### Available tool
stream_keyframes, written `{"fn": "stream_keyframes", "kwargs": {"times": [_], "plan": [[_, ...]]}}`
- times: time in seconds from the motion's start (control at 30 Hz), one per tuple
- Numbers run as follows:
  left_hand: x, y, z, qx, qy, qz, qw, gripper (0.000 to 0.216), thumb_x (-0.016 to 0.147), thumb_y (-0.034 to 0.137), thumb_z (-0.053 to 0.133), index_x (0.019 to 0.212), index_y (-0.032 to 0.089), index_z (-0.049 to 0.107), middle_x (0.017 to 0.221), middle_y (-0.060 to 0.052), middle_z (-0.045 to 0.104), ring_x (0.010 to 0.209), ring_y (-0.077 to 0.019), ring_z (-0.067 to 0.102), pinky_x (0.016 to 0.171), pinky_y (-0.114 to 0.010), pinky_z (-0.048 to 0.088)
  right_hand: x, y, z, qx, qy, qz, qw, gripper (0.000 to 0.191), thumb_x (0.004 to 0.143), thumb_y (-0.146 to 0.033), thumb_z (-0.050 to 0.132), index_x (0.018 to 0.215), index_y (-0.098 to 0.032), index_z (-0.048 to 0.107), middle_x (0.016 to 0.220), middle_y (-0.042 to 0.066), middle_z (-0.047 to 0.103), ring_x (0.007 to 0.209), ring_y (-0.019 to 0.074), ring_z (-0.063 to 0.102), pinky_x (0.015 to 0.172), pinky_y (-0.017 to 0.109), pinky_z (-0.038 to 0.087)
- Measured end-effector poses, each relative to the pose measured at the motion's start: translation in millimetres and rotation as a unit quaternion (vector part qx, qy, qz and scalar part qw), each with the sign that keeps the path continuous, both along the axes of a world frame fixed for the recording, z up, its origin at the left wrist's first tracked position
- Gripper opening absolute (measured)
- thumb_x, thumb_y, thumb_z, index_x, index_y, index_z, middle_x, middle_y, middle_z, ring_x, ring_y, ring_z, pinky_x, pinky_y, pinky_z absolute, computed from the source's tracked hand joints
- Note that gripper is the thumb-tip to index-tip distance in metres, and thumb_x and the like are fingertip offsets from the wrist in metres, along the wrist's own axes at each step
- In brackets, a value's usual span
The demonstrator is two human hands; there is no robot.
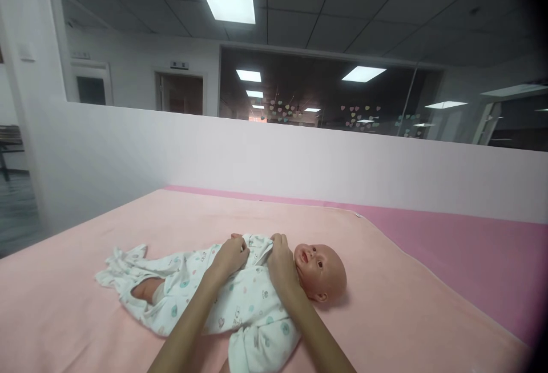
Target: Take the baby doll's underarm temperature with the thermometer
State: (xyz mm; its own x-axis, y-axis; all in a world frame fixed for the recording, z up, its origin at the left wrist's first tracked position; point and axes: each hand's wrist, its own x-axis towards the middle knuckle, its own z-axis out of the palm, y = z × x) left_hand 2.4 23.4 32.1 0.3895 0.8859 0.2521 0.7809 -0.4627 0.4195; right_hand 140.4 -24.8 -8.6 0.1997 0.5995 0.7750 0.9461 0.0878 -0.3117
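Observation:
A baby doll (327, 270) lies on its back with its head to the right. It wears a white baby romper (246, 296) with small coloured prints. On the doll's chest, my left hand (233, 256) is closed with its fingers at the front of the romper. Near the neck, my right hand (281, 259) pinches the romper's edge, lifting a fold of cloth between the two hands. A gap in the romper's leg shows part of the doll's bare leg (148, 289). The romper's foot end lies crumpled at the left.
A peach-coloured sheet (385, 310) lies under the doll, over a pink mat (471, 259) that shows at the right and along the back. Behind stands a low white wall (274, 159) with glass above it. To the far left is a floor area (17, 207).

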Motion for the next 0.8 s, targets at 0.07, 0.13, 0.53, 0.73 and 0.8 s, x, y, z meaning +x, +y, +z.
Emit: {"fn": "stream_keyframes", "kwargs": {"times": [0.07, 0.13, 0.53, 0.73, 0.8], "plan": [[10, 6, 9.6, -0.012, 0.086, 0.004, 0.996, 0.018, 0.074, 0.02, 0.043, 0.071, 0.013, 0.06, 0.075, -0.013, 0.065, 0.068, -0.0219, 0.06, 0.058, -0.027, 0.039, 2, 3, -3.3, -0.004, 0.016, 0.007, 1.0, 0.032, 0.065, 0.007, 0.03, 0.077, -0.018, 0.046, 0.075, 0.003, 0.05, 0.061, 0.0141, 0.049, 0.054, 0.023, 0.033], [25, 16, 18.1, -0.006, 0.116, 0.011, 0.993, 0.019, 0.073, 0.018, 0.044, 0.075, 0.011, 0.061, 0.081, -0.017, 0.064, 0.073, -0.0253, 0.061, 0.062, -0.029, 0.04, 4, 6, -4.8, -0.026, 0.05, 0.02, 0.998, 0.032, 0.067, 0.006, 0.031, 0.079, -0.018, 0.048, 0.075, 0.003, 0.052, 0.065, 0.0146, 0.05, 0.058, 0.023, 0.034], [52, 55, -2.7, -0.021, 0.225, -0.053, 0.973, 0.025, 0.072, 0.034, 0.051, 0.075, 0.014, 0.066, 0.094, -0.02, 0.064, 0.103, -0.0331, 0.051, 0.088, -0.045, 0.034, 8, 6, -2.1, -0.155, 0.077, -0.004, 0.985, 0.037, 0.071, 0.003, 0.032, 0.088, -0.019, 0.058, 0.074, 0.005, 0.056, 0.068, 0.0164, 0.051, 0.059, 0.024, 0.03], [44, 60, -1.9, -0.058, 0.224, -0.035, 0.972, 0.03, 0.071, 0.04, 0.049, 0.074, 0.016, 0.067, 0.094, -0.017, 0.065, 0.095, -0.0311, 0.056, 0.081, -0.043, 0.04, 9, 5, 2.6, -0.159, 0.058, 0.011, 0.985, 0.043, 0.072, 0.005, 0.032, 0.103, -0.015, 0.053, 0.093, 0.007, 0.058, 0.082, 0.0157, 0.054, 0.067, 0.023, 0.034], [43, 59, -4.2, -0.073, 0.216, -0.032, 0.973, 0.031, 0.071, 0.041, 0.048, 0.076, 0.016, 0.067, 0.089, -0.015, 0.067, 0.085, -0.0285, 0.06, 0.075, -0.04, 0.043, 9, 6, 3.6, -0.188, 0.019, 0.002, 0.982, 0.038, 0.076, 0.003, 0.032, 0.097, -0.016, 0.056, 0.089, 0.007, 0.06, 0.081, 0.0158, 0.055, 0.066, 0.024, 0.034]]}}
